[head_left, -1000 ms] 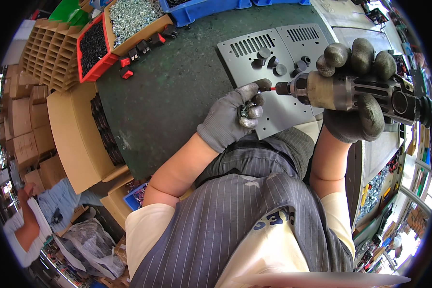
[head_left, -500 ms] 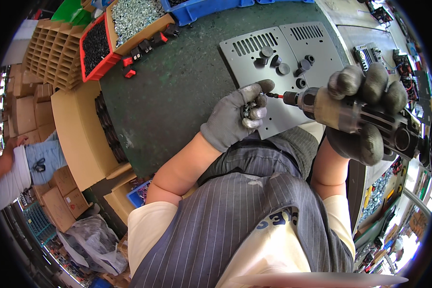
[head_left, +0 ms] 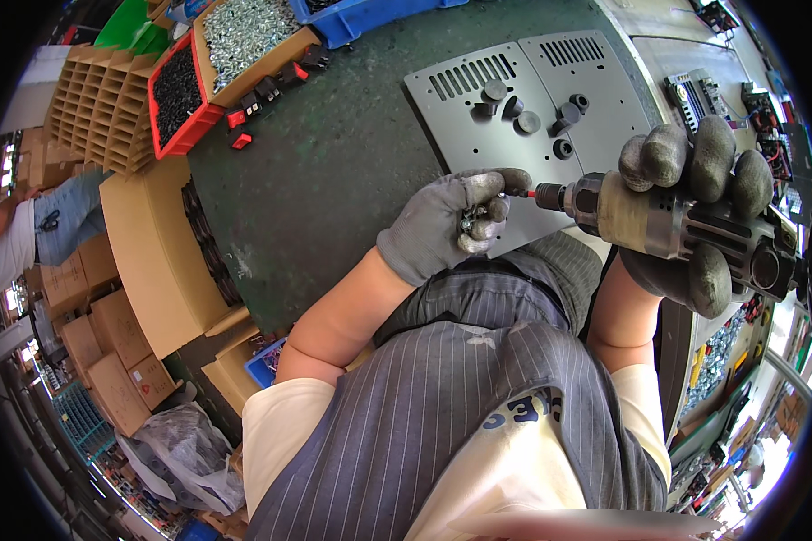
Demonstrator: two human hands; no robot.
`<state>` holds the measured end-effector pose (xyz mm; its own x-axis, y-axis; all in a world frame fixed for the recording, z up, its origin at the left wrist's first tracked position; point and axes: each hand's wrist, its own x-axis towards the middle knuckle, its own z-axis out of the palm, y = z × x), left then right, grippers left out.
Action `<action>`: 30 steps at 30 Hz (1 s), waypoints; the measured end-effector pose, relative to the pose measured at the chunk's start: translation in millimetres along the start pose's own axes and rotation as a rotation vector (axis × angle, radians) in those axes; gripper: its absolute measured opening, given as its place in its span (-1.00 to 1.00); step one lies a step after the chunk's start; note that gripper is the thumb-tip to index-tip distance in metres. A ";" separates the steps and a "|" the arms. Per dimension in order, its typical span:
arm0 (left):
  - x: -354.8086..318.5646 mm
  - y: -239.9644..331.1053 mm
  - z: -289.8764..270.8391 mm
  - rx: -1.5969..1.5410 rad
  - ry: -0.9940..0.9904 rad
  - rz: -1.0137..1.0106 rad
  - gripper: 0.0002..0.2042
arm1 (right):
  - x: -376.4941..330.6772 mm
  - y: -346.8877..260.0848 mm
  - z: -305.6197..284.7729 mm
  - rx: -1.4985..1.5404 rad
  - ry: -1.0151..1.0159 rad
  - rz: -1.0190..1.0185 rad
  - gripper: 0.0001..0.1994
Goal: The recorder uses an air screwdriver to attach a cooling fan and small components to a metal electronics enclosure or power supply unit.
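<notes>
My left hand (head_left: 442, 221), in a grey glove with dark fingertips, is closed around a few small shiny screws (head_left: 470, 219). Its thumb and forefinger reach the red-banded bit of a power screwdriver (head_left: 645, 215); the fingers hide the bit's tip. My right hand (head_left: 699, 167), gloved too, wraps round the screwdriver's body, which lies almost level and points left. Beneath and beyond the bit are two grey slotted metal panels (head_left: 469, 122), side by side. Several round black rubber feet (head_left: 528, 122) rest on them, some tipped on their sides.
Beyond my left hand stand a red bin (head_left: 203, 122) of black parts, a cardboard box (head_left: 311, 38) of silver screws and a blue bin (head_left: 361, 25). Small red-and-black switches (head_left: 266, 88) lie beside them on the dark green tabletop (head_left: 325, 180). Another person (head_left: 63, 221) is at far left.
My left fingertips have shifted slightly down and right, closer round the bit, so less of its red part shows. The screwdriver has dropped a little. The other person has moved up in view.
</notes>
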<state>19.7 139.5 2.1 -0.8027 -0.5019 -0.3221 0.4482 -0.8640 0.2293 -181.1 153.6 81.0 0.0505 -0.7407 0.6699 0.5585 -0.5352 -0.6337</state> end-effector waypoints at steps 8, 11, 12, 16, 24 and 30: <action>5.1 -9.0 -5.6 0.002 -0.057 -0.099 -0.71 | 9.3 5.9 -15.7 0.176 -0.235 -0.012 -0.47; 7.4 -14.0 -11.3 -0.035 -0.137 -0.094 -0.71 | 11.8 8.8 -19.0 0.169 -0.241 0.021 -0.34; 8.2 -14.1 -13.3 -0.027 -0.129 -0.107 -0.71 | 13.1 14.8 -20.4 0.102 -0.201 -0.039 -0.28; 10.3 -9.4 -16.3 -0.061 -0.173 -0.092 -0.68 | 10.6 29.1 -22.4 0.257 -0.252 0.047 -0.42; 1.2 11.5 4.6 0.372 0.202 -0.064 -0.52 | 12.6 3.8 -26.9 0.390 0.345 0.109 -0.68; 22.8 65.0 2.8 1.244 0.287 0.456 -0.68 | 20.0 1.2 -41.1 0.287 0.479 0.121 -0.67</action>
<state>29.5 72.0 12.2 -0.5013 -0.8541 -0.1383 -0.1216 -0.0887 0.9886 -213.4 121.5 77.8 -0.2151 -0.9272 0.3066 0.7780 -0.3525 -0.5201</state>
